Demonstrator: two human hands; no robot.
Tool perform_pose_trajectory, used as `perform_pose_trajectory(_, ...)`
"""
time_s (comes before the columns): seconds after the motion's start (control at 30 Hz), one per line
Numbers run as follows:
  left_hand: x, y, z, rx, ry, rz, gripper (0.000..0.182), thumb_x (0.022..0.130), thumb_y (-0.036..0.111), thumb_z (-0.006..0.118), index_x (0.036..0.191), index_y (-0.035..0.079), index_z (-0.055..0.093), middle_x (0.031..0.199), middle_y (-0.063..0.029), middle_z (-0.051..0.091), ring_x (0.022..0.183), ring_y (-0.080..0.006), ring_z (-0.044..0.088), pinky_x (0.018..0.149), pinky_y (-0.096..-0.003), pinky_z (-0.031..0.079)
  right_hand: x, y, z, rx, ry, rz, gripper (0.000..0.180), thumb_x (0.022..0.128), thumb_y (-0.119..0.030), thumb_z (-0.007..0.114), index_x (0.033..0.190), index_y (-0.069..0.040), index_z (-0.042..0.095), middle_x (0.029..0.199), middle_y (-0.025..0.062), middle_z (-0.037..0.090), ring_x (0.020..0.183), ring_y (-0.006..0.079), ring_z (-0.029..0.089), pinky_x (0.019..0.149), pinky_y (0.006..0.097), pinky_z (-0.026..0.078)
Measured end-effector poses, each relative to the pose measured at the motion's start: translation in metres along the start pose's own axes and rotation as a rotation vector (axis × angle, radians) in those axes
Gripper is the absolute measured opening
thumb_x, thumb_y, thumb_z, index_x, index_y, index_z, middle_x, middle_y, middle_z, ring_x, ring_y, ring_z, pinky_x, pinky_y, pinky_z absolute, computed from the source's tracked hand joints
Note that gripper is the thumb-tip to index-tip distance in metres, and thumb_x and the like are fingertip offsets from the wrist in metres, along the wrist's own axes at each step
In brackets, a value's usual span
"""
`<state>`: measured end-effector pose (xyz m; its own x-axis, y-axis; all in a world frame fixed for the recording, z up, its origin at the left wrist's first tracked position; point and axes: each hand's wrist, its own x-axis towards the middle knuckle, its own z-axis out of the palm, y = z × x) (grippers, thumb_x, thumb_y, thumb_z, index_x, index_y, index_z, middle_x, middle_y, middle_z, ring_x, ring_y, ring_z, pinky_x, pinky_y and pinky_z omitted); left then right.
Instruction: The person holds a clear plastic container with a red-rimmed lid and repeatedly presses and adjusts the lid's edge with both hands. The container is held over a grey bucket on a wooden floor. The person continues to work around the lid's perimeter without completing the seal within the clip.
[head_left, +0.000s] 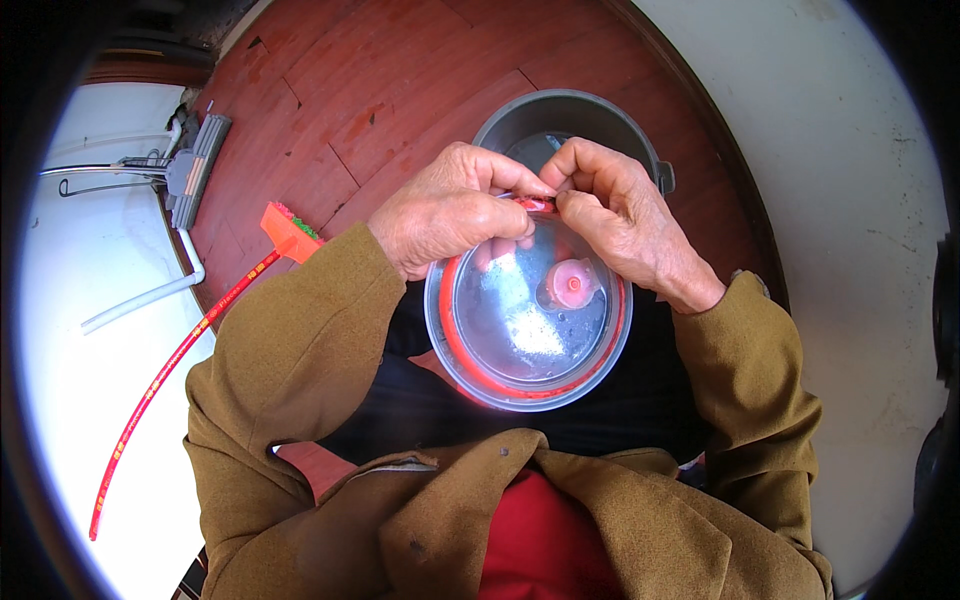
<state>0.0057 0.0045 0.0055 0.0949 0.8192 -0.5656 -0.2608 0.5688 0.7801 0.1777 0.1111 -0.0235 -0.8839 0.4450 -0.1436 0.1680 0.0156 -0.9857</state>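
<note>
A round, clear lid or vessel (525, 330) with a red ring (448, 300) near its edge lies before me above my lap. A pink, round knob-like part (571, 283) shows on it, right of centre. At its far rim, my left hand (465, 214) and my right hand (619, 217) meet, fingertips nearly touching. Both pinch a small red-and-white piece (535, 204), whose exact kind is hard to tell. Dark bits show between the fingertips. My left fingers partly cover the far left of the rim.
Just beyond my hands, a grey bucket (570, 96) stands on the reddish wooden floor (420, 82). Left lie an orange broom head (289, 234) with a red handle (176, 364), a sponge mop (196, 169) and a white pipe (142, 300). A pale wall (840, 225) rises on the right.
</note>
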Motion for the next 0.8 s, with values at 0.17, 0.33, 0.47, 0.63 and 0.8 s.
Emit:
perform_pose_trajectory(0.17,0.0002,-0.0002,0.0014,0.005,0.008,-0.011,0.027,0.076,0.001,0.062,0.101,-0.005,0.068,0.074,-0.0081,0.065,0.055,-0.0099,0.057,0.049,-0.0229,0.046,0.0004,-0.0001,0.0007,0.009,-0.008,0.007,0.009,0.087,-0.008,0.053,0.087,-0.002,0.059,0.070,0.0009,0.053,0.061,0.0065,0.050,0.053,0.0239,0.041)
perform_pose_trajectory(0.33,0.0011,-0.0009,0.0031,0.006,0.020,-0.023,0.024,0.076,0.002,0.063,0.099,-0.004,0.069,0.074,-0.0068,0.065,0.058,-0.0097,0.058,0.050,-0.0227,0.046,0.0017,0.0003,0.0016,0.030,-0.012,0.012,0.008,0.087,-0.008,0.053,0.087,-0.002,0.059,0.069,0.0006,0.052,0.061,0.0061,0.049,0.053,0.0237,0.041)
perform_pose_trajectory(0.47,0.0014,-0.0007,0.0024,0.025,0.024,-0.024,0.023,0.076,0.002,0.063,0.098,-0.004,0.069,0.073,-0.0063,0.065,0.058,-0.0094,0.059,0.051,-0.0226,0.047,0.0005,-0.0004,-0.0014,-0.007,-0.054,0.072,0.011,0.085,-0.003,0.048,0.090,-0.002,0.058,0.079,0.0021,0.056,0.070,0.0070,0.053,0.064,0.0238,0.045)
perform_pose_trajectory(0.63,0.0018,-0.0009,0.0010,0.018,0.008,-0.016,0.024,0.078,0.001,0.063,0.100,-0.005,0.069,0.073,-0.0066,0.066,0.056,-0.0088,0.059,0.050,-0.0215,0.047,0.0016,0.0015,0.0010,0.014,-0.014,0.023,0.008,0.087,-0.007,0.053,0.087,-0.002,0.059,0.070,0.0010,0.053,0.060,0.0060,0.049,0.053,0.0238,0.041)
perform_pose_trajectory(0.8,0.0018,-0.0012,0.0014,0.030,0.013,0.011,0.027,0.081,0.001,0.064,0.106,-0.007,0.067,0.069,-0.0071,0.065,0.052,-0.0081,0.059,0.048,-0.0194,0.048,0.0003,-0.0027,-0.0024,-0.010,-0.048,0.063,0.012,0.086,-0.006,0.048,0.091,-0.002,0.059,0.080,0.0031,0.058,0.073,0.0083,0.055,0.066,0.0250,0.046)
